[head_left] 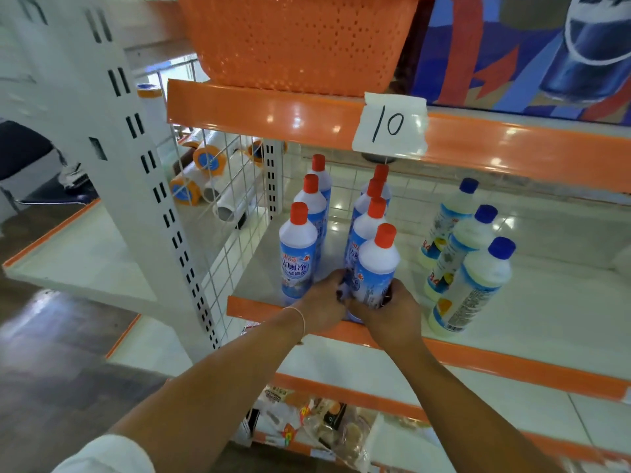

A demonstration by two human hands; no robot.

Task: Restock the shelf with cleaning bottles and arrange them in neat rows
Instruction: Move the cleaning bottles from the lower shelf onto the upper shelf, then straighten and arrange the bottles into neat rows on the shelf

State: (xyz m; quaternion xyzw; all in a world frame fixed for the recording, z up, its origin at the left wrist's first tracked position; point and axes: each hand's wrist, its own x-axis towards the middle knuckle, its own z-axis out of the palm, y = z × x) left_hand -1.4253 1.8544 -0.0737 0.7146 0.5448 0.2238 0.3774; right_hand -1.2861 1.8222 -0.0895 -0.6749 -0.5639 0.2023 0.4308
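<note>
Both hands grip one red-capped white and blue cleaning bottle [375, 264] at the front edge of the white shelf [532, 312]. My left hand [322, 303] wraps its left side and my right hand [392, 310] its right side, low on the body. Behind this bottle, more red-capped bottles [370, 216] form a row running to the back. A second row of three red-capped bottles [297, 247] stands to the left. Three blue-capped white bottles [474, 278] stand in a row to the right.
A white wire grid [232, 213] walls the shelf's left side, with rolls [205, 162] behind it. An orange basket [297, 39] sits on the shelf above, whose orange edge carries a paper tag marked 10 [391, 124]. Packaged goods [327, 425] lie on a lower shelf.
</note>
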